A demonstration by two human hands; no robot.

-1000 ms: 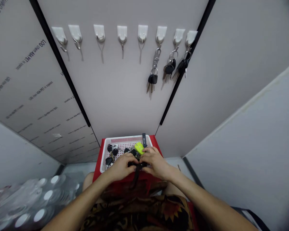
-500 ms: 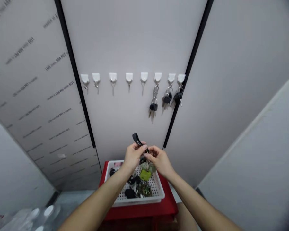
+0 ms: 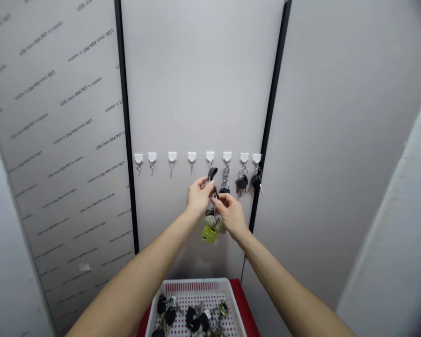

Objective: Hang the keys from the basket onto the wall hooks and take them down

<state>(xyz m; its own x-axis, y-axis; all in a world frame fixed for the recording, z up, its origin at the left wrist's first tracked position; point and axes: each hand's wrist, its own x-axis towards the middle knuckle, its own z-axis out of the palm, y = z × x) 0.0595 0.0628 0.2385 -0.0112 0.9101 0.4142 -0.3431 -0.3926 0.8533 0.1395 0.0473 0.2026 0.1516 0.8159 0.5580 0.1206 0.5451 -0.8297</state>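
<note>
Between both hands hangs a keychain with a black strap loop (image 3: 213,173) at its top and a yellow-green tag (image 3: 209,234) dangling at the bottom, beside pale round pieces. My left hand (image 3: 199,195) pinches the strap just under its loop. Lower down, my right hand (image 3: 230,214) is closed on the same keychain, near the strap's lower end. The loop is just below a white wall hook (image 3: 210,157), apart from it as far as I can see. To the right, a hook (image 3: 227,157) carries keys on a chain, partly hidden by my right hand.
Several white hooks line the wall; two at the right hold black-headed keys (image 3: 242,181) and another bunch (image 3: 256,181). Below, a white perforated basket (image 3: 196,283) with several key bunches stands on a red stool (image 3: 243,304). A black strip (image 3: 126,140) runs down the wall at left.
Both hands have lifted the keychain up from above the basket to just below the hook row. The view has tilted up, so the hooks and basket appear lower.
</note>
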